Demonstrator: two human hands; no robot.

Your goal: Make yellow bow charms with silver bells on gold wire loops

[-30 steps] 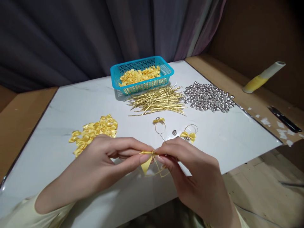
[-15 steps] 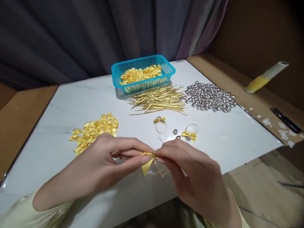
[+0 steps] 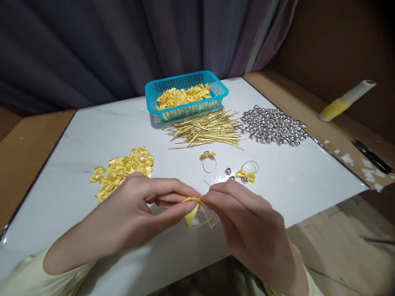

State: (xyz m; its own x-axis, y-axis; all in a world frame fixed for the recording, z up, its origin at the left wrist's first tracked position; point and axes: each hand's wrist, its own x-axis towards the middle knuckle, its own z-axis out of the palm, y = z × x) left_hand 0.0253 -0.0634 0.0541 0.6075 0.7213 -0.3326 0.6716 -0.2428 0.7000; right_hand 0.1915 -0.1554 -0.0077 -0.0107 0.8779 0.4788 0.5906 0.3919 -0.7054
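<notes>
Over the near part of the table, my left hand (image 3: 145,201) pinches a yellow satin ribbon bow (image 3: 191,216) between thumb and fingers. One pointed tail of the bow hangs down below the thumb. My right hand (image 3: 253,218), also closed, grips a thin gold wire (image 3: 211,225) close to the bow's middle. Bent lengths of this wire hang beneath the fingertips, and a thin end pokes up above the right index finger. The fingers hide where wire and bow meet. Just beyond lie a bow with a wire ring (image 3: 210,165) and another such bow (image 3: 246,176).
A blue basket (image 3: 148,98) of yellow bows stands at the back. Before it lies a pile of gold wires (image 3: 205,129), with silver heart beads (image 3: 274,125) to its right. More yellow bows (image 3: 126,168) are heaped left. Black scissors or a cutter (image 3: 372,156) lie far right.
My right fingers have shifted slightly at the bow's middle, and the upper wire end has moved a little to the left. My left hand has hardly moved.
</notes>
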